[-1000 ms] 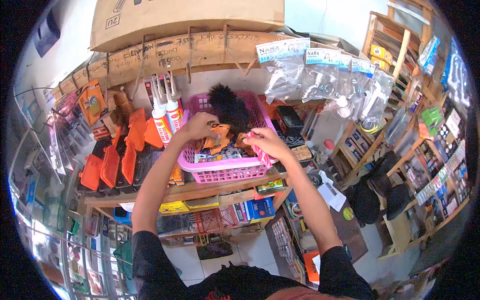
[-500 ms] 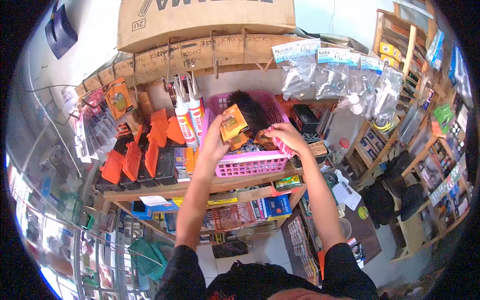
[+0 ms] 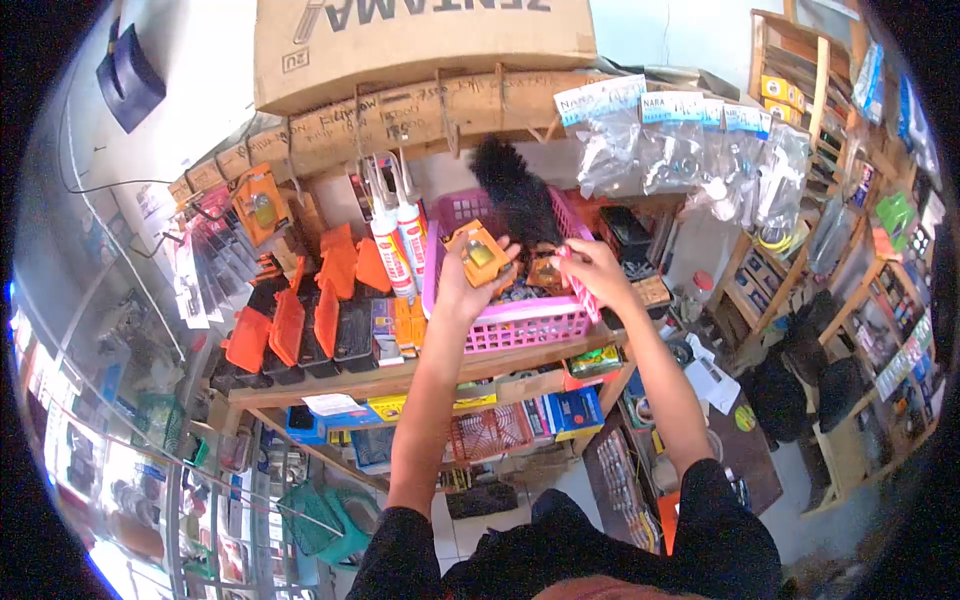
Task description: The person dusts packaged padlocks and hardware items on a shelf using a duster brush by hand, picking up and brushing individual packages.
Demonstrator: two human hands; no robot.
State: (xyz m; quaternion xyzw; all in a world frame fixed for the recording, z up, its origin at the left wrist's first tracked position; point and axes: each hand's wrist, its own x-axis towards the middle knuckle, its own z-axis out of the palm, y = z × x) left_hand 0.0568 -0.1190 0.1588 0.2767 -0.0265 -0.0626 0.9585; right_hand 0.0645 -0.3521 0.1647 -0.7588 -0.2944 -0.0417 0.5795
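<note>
In my left hand (image 3: pixel 462 288), turned palm up over a pink plastic basket (image 3: pixel 525 330), lies an orange-carded padlock pack (image 3: pixel 484 254) with a brass-coloured lock on it. My right hand (image 3: pixel 594 272) is closed at the basket's right side around the pink handle of a black fluffy duster (image 3: pixel 510 185). The duster's head rises above the basket's back rim. Another orange pack (image 3: pixel 544 271) lies in the basket, close to my right fingertips. Small dark items fill the basket's bottom, partly hidden by my hands.
Sealant tubes (image 3: pixel 412 235) stand left of the basket, beside black boxes with orange lids (image 3: pixel 288 325). Packs in plastic bags (image 3: pixel 680 160) hang at upper right from a wooden beam (image 3: pixel 400 110). A large cardboard box (image 3: pixel 425 50) sits above.
The black duster has risen and its head now stands higher behind the basket. My left hand has turned palm up, and the padlock pack faces up. The view has shifted slightly.
</note>
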